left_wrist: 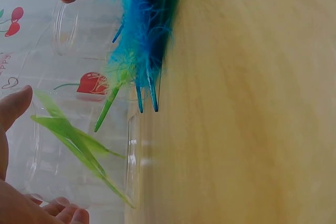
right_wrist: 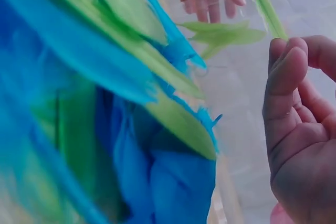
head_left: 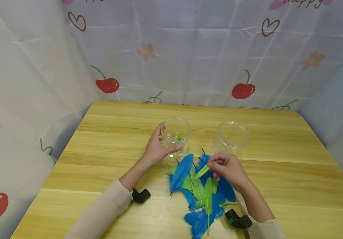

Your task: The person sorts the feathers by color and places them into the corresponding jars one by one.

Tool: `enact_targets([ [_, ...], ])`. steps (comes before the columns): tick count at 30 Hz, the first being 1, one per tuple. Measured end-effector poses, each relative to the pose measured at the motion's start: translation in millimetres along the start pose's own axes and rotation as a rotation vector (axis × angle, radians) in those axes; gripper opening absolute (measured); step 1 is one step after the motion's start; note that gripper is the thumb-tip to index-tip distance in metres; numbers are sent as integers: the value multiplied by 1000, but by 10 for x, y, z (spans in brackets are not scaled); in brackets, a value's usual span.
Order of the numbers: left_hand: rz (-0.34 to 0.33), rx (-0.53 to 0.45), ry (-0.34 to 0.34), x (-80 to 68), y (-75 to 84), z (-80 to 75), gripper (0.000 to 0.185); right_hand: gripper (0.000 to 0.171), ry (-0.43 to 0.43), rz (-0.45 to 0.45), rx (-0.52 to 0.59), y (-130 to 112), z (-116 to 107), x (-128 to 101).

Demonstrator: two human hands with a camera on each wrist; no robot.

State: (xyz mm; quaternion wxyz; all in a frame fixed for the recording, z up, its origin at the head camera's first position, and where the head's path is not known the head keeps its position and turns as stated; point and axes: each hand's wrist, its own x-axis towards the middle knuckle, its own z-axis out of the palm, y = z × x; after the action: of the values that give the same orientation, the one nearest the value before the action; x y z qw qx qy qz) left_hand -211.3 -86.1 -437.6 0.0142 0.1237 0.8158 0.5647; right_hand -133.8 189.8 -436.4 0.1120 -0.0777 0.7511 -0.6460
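Observation:
My left hand point(head_left: 156, 147) grips a clear plastic cup point(head_left: 184, 142) from its left side, thumb across the near wall. Inside that cup lean green feathers point(left_wrist: 79, 142), plain in the left wrist view. Between thumb and fingertips my right hand point(head_left: 226, 169) pinches a single green feather point(head_left: 202, 171) by one end; its length rises from the fingertips in the right wrist view. Below this hand lies a loose heap of blue feathers point(head_left: 181, 174) and green feathers point(head_left: 208, 196), heaped on the table in front of the cups.
A second clear cup point(head_left: 234, 146) stands to the right, just beyond my right hand. The wooden table point(head_left: 123, 129) ends at a patterned cloth backdrop point(head_left: 183, 66). Black curved devices point(head_left: 141, 196) sit at both wrists.

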Motion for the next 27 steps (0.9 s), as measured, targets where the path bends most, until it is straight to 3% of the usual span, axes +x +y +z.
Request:
enact_targets([
  [10,-2,-1,2,2,-10,-1,105,6,156,-42,183,-111,56,35],
  [20,3,-2,1,6,-14,3,103,14,256,-134,367,-298,140,128],
  [27,10,-4,-2,10,-23,0,104,4,348,-158,445,-347,232,224],
])
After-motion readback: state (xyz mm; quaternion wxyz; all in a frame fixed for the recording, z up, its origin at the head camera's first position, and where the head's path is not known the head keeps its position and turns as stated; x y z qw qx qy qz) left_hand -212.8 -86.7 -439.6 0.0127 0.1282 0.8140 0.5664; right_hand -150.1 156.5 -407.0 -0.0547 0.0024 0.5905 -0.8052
